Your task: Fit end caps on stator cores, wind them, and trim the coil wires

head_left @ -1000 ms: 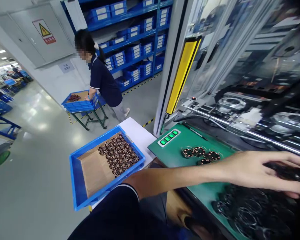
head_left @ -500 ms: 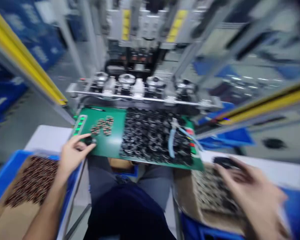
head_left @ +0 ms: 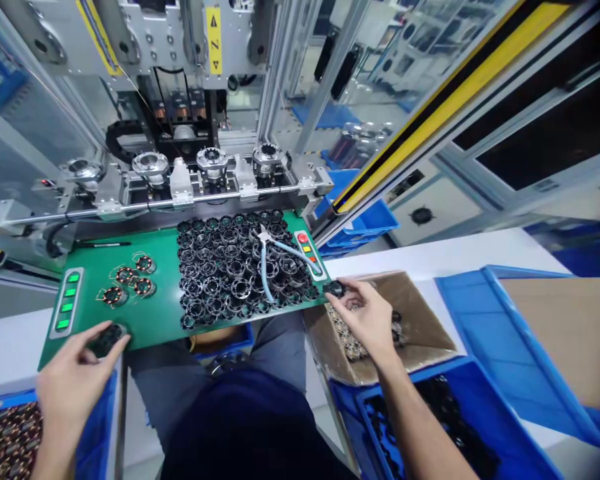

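Black rings [head_left: 235,270] cover green worktop [head_left: 163,313] from ctr to 3 o'clock, no copper seen on them, so prob. most still to do; 4 copper-wound pcs [head_left: 143,287] at 9 look done. L hand [head_left: 69,379] pinches dark ring [head_left: 112,337] at 8; R hand [head_left: 367,317] pinches second ring [head_left: 335,289] at 3, nr carton [head_left: 423,327]. Cutters [head_left: 265,267] lie atop stack, 2 o'clock. Machine fixtures [head_left: 213,160] at 12, yellow bar [head_left: 450,107] at 2, blue bin [head_left: 100,417] w/ copper parts [head_left: 10,437] at 8.
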Action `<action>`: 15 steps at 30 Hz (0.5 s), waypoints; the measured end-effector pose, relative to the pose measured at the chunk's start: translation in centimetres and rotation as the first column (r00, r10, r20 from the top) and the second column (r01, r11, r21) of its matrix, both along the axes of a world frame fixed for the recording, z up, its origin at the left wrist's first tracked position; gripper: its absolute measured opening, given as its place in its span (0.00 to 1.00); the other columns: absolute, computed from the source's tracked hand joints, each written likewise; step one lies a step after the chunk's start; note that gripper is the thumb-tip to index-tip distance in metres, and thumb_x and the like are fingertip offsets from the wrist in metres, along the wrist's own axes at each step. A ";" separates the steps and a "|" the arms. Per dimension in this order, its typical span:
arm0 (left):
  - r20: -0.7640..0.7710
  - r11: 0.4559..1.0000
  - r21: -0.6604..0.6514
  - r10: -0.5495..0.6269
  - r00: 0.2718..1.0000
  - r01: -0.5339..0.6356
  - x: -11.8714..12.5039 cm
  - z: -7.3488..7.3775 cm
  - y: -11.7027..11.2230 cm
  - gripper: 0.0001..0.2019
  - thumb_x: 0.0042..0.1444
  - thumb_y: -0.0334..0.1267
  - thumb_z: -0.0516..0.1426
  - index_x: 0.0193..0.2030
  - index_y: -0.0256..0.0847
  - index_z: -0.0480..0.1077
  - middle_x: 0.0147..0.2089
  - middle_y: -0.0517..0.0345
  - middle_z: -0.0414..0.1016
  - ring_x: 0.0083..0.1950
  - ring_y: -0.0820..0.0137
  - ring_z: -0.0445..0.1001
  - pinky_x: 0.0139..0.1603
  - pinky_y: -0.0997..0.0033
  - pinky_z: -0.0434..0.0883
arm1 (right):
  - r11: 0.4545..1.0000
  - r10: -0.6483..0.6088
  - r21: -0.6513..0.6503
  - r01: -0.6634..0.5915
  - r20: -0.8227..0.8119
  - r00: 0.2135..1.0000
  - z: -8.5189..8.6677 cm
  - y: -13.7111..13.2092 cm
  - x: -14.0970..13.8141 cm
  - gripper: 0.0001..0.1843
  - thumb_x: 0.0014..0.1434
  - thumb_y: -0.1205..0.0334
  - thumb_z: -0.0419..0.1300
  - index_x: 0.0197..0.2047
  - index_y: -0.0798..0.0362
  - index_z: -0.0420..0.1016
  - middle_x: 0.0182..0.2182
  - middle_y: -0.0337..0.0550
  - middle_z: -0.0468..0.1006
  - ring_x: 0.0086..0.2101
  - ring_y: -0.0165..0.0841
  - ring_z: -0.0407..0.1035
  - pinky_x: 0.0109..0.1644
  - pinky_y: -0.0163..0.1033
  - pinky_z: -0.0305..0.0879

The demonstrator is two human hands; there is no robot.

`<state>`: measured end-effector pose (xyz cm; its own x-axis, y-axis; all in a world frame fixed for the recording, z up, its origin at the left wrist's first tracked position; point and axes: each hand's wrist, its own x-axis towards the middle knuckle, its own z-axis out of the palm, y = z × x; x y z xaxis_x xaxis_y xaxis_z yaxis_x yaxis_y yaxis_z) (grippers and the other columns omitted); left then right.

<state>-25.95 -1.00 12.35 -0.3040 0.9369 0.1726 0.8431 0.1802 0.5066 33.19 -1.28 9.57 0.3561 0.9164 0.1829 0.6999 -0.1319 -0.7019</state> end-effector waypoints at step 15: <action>0.375 0.995 0.091 -0.078 0.924 0.047 -0.5 1.2 -1.4 0.28 0.63 0.61 0.74 0.62 0.51 0.78 0.63 0.52 0.89 0.66 0.42 0.90 0.82 0.30 0.81 | 0.995 -0.028 0.092 0.025 0.036 0.999 2.4 -0.6 -0.2 0.32 0.68 0.32 0.75 0.61 0.49 0.88 0.52 0.55 0.94 0.47 0.51 0.90 0.61 0.60 0.90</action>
<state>-26.48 -2.39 13.59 -0.3027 0.9441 0.1308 0.5948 0.0799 0.7999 33.04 -1.91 11.93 0.3716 0.8855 0.2791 0.7226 -0.0871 -0.6858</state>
